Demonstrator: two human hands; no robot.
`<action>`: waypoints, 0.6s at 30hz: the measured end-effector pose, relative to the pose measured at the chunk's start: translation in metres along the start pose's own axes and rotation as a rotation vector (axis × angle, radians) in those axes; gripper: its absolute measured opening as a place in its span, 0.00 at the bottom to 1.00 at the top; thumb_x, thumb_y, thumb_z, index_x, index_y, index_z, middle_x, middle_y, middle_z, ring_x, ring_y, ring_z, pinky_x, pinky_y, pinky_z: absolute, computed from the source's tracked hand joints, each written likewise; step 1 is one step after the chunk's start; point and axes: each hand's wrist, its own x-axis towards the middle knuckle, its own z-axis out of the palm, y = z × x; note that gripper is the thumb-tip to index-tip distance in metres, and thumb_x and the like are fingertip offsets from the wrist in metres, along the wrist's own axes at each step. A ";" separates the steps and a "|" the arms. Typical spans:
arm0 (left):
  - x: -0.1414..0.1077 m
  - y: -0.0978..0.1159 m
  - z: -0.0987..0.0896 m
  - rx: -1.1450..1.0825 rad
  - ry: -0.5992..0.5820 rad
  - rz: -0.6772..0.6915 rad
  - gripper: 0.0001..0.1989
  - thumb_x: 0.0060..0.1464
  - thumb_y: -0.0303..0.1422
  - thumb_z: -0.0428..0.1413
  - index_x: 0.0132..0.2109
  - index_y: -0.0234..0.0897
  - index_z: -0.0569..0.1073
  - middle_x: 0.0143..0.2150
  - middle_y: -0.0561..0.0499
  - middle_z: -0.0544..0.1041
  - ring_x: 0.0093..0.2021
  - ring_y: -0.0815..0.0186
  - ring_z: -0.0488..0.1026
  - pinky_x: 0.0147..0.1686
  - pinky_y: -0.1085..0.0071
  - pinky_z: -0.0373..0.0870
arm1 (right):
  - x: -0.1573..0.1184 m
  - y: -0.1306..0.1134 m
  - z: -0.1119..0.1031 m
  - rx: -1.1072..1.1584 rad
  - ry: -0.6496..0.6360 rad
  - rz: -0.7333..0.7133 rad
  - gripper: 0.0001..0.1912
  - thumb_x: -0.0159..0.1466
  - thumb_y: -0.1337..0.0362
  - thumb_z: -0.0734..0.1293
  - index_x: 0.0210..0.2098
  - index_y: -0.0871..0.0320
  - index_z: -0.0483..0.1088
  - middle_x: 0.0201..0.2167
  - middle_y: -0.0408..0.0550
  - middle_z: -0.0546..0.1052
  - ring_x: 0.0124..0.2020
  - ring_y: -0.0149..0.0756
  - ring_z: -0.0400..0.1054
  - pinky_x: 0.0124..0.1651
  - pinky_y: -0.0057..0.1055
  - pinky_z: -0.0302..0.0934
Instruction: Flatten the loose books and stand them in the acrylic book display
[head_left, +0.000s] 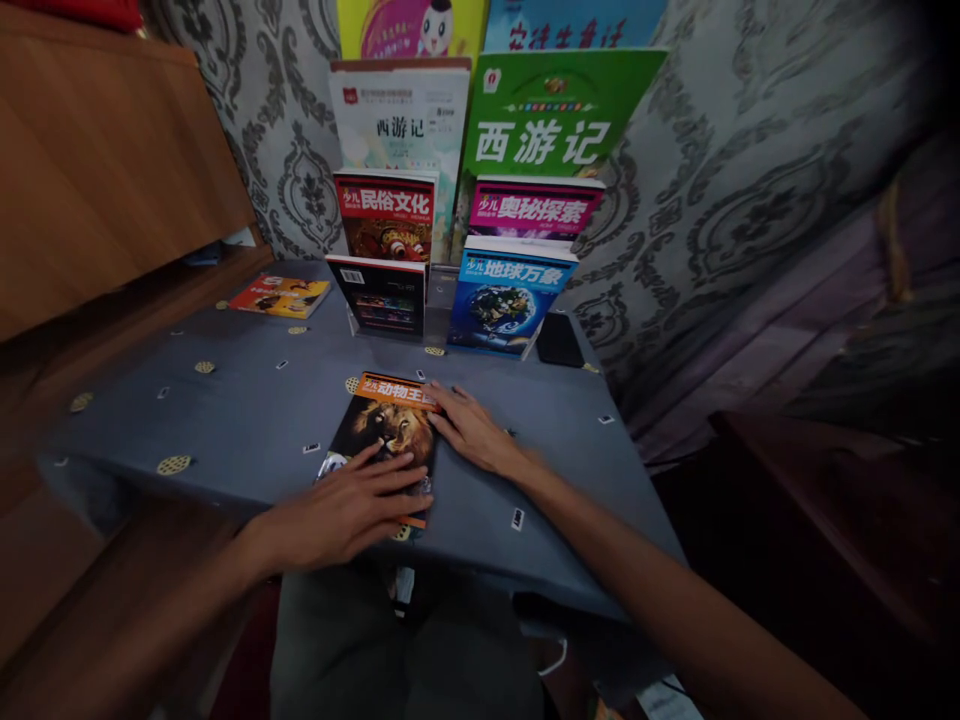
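Note:
A book (397, 425) with a lion on its cover and an orange title band lies flat near the table's front edge. Across its lower part rests my left hand (352, 505), fingers spread and lying flat on the cover. My right hand (476, 430) touches the book's upper right corner with its fingertips, the fingers stretched out and the palm over the cloth. Part of the title and the lower cover are hidden under my hands.
Beyond the lion book, a stand holds several upright books, among them a blue one with a globe (499, 305) and a green one (551, 120). An orange book (279, 296) lies at the back left. A black phone-like object (559, 340) lies right of the stand on the grey tablecloth (247, 420).

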 end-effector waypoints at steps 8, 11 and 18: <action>-0.002 0.004 0.018 0.014 0.111 -0.043 0.22 0.69 0.31 0.48 0.66 0.52 0.66 0.69 0.51 0.67 0.72 0.60 0.58 0.71 0.49 0.50 | 0.001 -0.018 -0.006 -0.061 0.006 0.031 0.20 0.72 0.64 0.59 0.62 0.57 0.67 0.65 0.60 0.69 0.70 0.47 0.57 0.70 0.60 0.50; -0.002 0.002 0.023 0.041 0.120 -0.031 0.25 0.67 0.26 0.50 0.66 0.52 0.65 0.70 0.51 0.66 0.72 0.60 0.57 0.72 0.50 0.48 | 0.001 -0.015 -0.005 -0.055 0.016 0.041 0.20 0.72 0.64 0.60 0.62 0.56 0.68 0.65 0.59 0.69 0.70 0.47 0.57 0.70 0.60 0.49; 0.003 -0.005 0.026 0.081 0.123 -0.029 0.25 0.67 0.28 0.51 0.68 0.52 0.63 0.70 0.51 0.65 0.73 0.58 0.56 0.71 0.49 0.48 | 0.003 -0.010 -0.009 -0.061 0.031 0.044 0.20 0.71 0.66 0.60 0.61 0.57 0.69 0.64 0.59 0.71 0.69 0.48 0.59 0.69 0.61 0.50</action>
